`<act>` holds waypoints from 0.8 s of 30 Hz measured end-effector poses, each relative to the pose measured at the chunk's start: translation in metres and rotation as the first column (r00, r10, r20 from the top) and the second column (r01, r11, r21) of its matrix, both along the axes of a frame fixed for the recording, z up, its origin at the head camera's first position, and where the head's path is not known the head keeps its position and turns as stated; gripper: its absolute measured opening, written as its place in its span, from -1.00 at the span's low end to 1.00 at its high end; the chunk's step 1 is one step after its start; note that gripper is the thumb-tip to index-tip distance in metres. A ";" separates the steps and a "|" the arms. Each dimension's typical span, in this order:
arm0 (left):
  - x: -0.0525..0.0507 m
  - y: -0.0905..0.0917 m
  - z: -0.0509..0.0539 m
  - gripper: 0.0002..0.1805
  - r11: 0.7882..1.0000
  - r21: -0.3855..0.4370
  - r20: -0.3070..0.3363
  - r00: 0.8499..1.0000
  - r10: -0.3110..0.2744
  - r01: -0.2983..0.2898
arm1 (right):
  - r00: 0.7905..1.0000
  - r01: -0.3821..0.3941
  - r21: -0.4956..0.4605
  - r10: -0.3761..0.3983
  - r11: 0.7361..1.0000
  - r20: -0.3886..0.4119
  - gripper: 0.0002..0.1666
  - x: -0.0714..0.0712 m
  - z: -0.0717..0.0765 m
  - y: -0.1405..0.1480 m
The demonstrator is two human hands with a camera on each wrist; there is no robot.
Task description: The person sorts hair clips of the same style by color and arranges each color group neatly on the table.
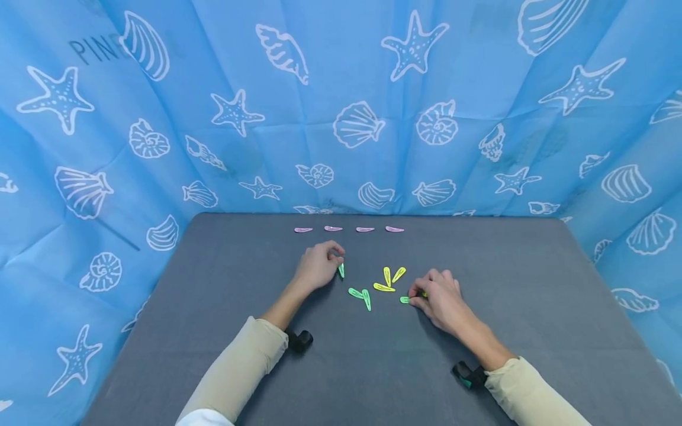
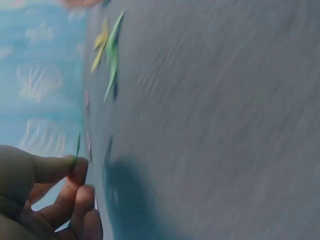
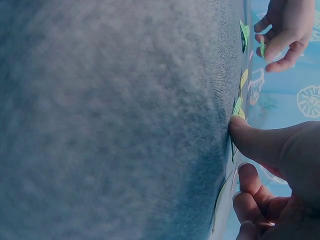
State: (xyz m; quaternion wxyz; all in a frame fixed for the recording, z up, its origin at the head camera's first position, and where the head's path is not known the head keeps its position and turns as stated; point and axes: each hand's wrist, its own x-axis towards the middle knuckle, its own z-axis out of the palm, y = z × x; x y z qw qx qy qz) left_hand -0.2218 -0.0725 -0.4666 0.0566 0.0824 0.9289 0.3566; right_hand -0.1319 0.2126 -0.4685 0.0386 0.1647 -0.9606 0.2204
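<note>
My left hand [image 1: 318, 264] is raised a little above the table and pinches a green snap hair clip [image 1: 341, 270] between thumb and fingertips; the clip [image 2: 77, 145] points away from the fingers in the left wrist view. Down at the table, my right hand [image 1: 438, 297] has thumb and finger on another green hair clip [image 1: 404, 300], whose end sticks out to the left. A yellow clip [image 1: 424, 294] is mostly hidden by the right fingers. Between the hands lie two touching green clips [image 1: 366, 299] and a cluster of three yellow clips [image 1: 387, 276].
Several pink hair clips [image 1: 364, 229] lie spaced in a row along the far side of the grey table [image 1: 341, 367]. Behind it hangs a blue curtain [image 1: 341, 77] with white shell and starfish prints. Each wrist carries a black camera [image 1: 301, 342].
</note>
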 end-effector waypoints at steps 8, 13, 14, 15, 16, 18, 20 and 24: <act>-0.030 -0.051 0.000 -0.81 0.970 0.045 -0.026 0.970 0.242 -0.241 | 1.000 0.007 0.030 -0.008 1.000 0.023 -0.86 -0.001 0.003 0.000; -0.039 -0.073 -0.005 -0.77 0.935 0.030 -0.038 0.935 0.354 -0.353 | 1.000 -0.003 0.034 0.003 0.999 0.015 -0.85 -0.001 0.003 0.000; -0.040 -0.075 -0.005 -0.76 0.931 0.023 -0.033 0.930 0.365 -0.365 | 1.000 -0.005 0.035 0.005 0.999 0.014 -0.85 -0.001 0.003 0.000; -0.041 -0.077 -0.006 -0.75 0.929 0.017 -0.023 0.928 0.371 -0.371 | 1.000 -0.006 0.035 0.005 0.999 0.014 -0.85 -0.001 0.003 0.000; -0.041 -0.078 -0.006 -0.74 0.927 0.010 -0.014 0.927 0.374 -0.374 | 1.000 -0.005 0.036 0.004 0.999 0.015 -0.85 -0.001 0.003 0.000; -0.042 -0.079 -0.006 -0.73 0.924 0.000 0.002 0.924 0.382 -0.382 | 1.000 -0.004 0.038 0.004 0.999 0.015 -0.85 -0.001 0.003 0.000; -0.042 -0.079 -0.006 -0.72 0.923 -0.006 0.009 0.923 0.385 -0.385 | 1.000 -0.004 0.037 0.003 0.999 0.015 -0.85 0.000 0.002 0.000; -0.041 -0.078 -0.005 -0.69 0.925 -0.030 0.002 0.925 0.380 -0.379 | 1.000 -0.003 0.033 0.002 0.999 0.013 -0.86 0.000 0.001 0.000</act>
